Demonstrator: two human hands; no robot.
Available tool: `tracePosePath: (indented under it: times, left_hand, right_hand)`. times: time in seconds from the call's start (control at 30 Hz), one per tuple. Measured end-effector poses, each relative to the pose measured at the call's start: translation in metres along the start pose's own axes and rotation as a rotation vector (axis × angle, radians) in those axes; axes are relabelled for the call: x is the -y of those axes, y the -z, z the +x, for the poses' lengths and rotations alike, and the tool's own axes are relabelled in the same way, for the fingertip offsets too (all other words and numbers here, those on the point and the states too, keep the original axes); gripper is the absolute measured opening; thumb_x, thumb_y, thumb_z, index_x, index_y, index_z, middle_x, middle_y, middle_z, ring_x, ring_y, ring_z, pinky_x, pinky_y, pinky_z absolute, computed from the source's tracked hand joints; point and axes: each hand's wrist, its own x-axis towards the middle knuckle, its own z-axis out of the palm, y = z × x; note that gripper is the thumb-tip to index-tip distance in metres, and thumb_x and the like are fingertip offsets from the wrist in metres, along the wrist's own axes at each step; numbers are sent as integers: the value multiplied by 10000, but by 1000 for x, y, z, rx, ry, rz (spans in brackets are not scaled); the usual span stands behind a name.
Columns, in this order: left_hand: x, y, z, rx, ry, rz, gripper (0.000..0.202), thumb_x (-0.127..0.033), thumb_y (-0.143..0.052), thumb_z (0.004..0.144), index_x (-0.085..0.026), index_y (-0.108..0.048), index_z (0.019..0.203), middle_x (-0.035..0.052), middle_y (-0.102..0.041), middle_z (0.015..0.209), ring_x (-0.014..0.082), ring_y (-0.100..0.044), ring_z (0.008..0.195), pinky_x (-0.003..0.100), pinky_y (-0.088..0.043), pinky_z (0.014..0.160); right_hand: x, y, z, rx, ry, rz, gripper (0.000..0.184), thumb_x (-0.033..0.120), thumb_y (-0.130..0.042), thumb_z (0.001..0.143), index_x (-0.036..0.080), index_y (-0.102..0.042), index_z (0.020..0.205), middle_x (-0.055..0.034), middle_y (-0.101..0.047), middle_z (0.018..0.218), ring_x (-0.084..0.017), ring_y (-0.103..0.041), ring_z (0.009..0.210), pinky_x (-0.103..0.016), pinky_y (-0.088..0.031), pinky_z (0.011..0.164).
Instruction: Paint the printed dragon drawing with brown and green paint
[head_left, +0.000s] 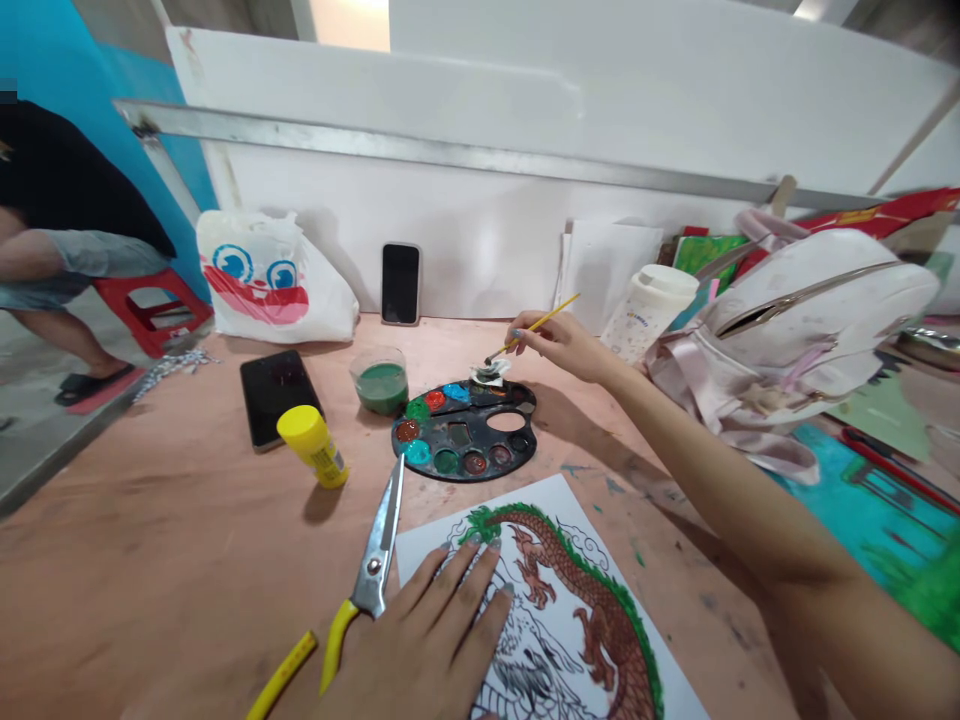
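Observation:
My left hand (pixel 427 640) lies flat with fingers spread on a white sheet (pixel 660 670) bearing a dragon drawing painted brown and green. My right hand (pixel 559 343) is closed on a thin yellow paintbrush (pixel 536 327), whose tip touches a white lump at the far rim of a black round palette (pixel 465 430) with red, blue, teal and brown paint wells. A clear cup of green water (pixel 381 382) stands just left of the palette. Scissors with yellow handles (pixel 371 570) lie beside my left hand.
A yellow glue stick (pixel 313 446) and a dark phone (pixel 276 396) lie left of the palette. Another phone (pixel 400 283) leans on the white wall beside a printed plastic bag (pixel 266 277). A white cup (pixel 649 310), pale backpack (pixel 795 340) and paintings crowd the right. A person sits at far left.

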Motion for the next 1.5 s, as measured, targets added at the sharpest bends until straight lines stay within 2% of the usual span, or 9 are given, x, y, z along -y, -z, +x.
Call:
tracePosePath:
  times: [0.37, 0.57, 0.73, 0.8, 0.9, 1.03, 1.13, 1.33, 1.5]
  left_hand:
    - [-1, -10, -5, -85, 39, -33, 646, -354, -662, 880, -97, -457, 1437, 232, -366, 1493, 391, -475, 1330, 508, -500, 1031]
    - [-1, -13, -8, -130, 44, -17, 663, -365, -668, 871, -105, -449, 1440, 219, -381, 1502, 375, -473, 1344, 491, -485, 1059]
    - [-1, -7, -3, -43, 31, -20, 671, -346, -686, 853, -92, -464, 1433, 245, -371, 1481, 403, -493, 1310, 522, -511, 1009]
    - [-1, -5, -2, -4, 42, -57, 669, -325, -680, 853, -97, -458, 1440, 241, -349, 1488, 405, -470, 1324, 531, -498, 1016]
    - [-3, -3, -2, 19, 73, -124, 674, -283, -675, 847, -106, -441, 1454, 225, -307, 1510, 400, -408, 1365, 537, -451, 1057]
    - [-4, 1, -2, 17, 95, -184, 662, -278, -660, 858, -114, -436, 1459, 220, -271, 1518, 398, -349, 1390, 555, -396, 1087]
    - [-4, 5, -1, 70, 89, -145, 672, -268, -663, 852, -105, -435, 1463, 229, -264, 1507, 407, -369, 1371, 552, -416, 1063]
    - [-3, 13, 0, 115, 85, -129, 670, -272, -681, 846, -111, -454, 1456, 227, -301, 1487, 411, -425, 1339, 546, -448, 1035]
    - [0, 14, 5, 113, 89, -159, 670, -255, -669, 846, -116, -445, 1462, 215, -288, 1501, 407, -404, 1357, 553, -425, 1055]
  right_hand:
    - [-1, 8, 0, 149, -31, 3, 365, 432, -443, 970, 172, -650, 818, -99, -728, 854, -198, -679, 782, -324, -521, 749]
    - [-1, 5, -1, 173, -54, 5, 431, 463, -435, 987, 179, -637, 733, -64, -698, 712, -187, -638, 737, -297, -474, 714]
    - [-13, -3, 0, 133, -101, 15, 446, 440, -426, 1022, 168, -624, 728, -17, -631, 620, -154, -604, 670, -292, -483, 724]
    - [-22, -7, 1, 113, -147, 28, 407, 422, -438, 1034, 149, -643, 812, -5, -632, 667, -144, -613, 665, -307, -517, 715]
    - [-34, -11, 3, 101, -212, 49, 275, 391, -564, 994, 135, -646, 1049, -42, -684, 959, -159, -668, 803, -347, -575, 744]
    - [-41, -13, 4, 112, -252, 76, 287, 353, -599, 979, 148, -619, 1180, -79, -665, 1136, -197, -676, 939, -389, -591, 807]
    - [-39, -11, 3, 119, -248, 95, 283, 369, -598, 979, 144, -628, 1147, -67, -673, 1091, -183, -677, 894, -378, -589, 786]
    - [-21, 0, -1, 169, -198, 154, 343, 387, -451, 1024, 171, -612, 813, -33, -693, 668, -154, -650, 708, -249, -472, 631]
    - [-3, 12, -7, 166, -195, 191, 253, 330, -465, 999, 181, -627, 875, -45, -713, 791, -154, -661, 782, -233, -445, 659]
